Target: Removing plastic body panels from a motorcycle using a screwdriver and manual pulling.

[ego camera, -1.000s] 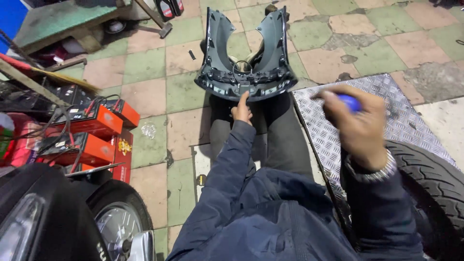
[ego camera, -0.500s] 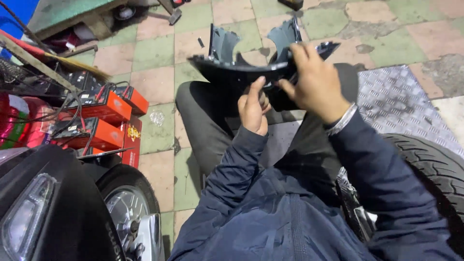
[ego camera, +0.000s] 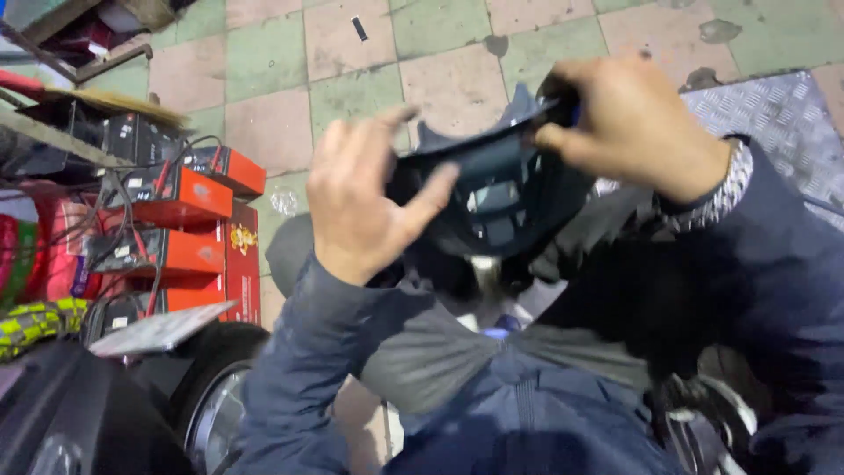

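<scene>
A seated person lifted a dark plastic scooter panel (ego camera: 492, 189) over the lap, raised close for handling. The left hand (ego camera: 365, 207) braced its nine o'clock edge, thumb pressed, fingers spread; the right hand (ego camera: 633, 123) gripped its one o'clock end, fingers clenched around it. Red boxes (ego camera: 180, 224) stood at nine o'clock.

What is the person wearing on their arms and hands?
Both arms are in long dark navy jacket sleeves, the left sleeve puffy and creased. At the right cuff a band with a grey-and-white speckled pattern peeks out around the wrist; whether it is an inner cuff or a bracelet is too blurred to tell. The left hand and right hand are bare, with no gloves.
</scene>
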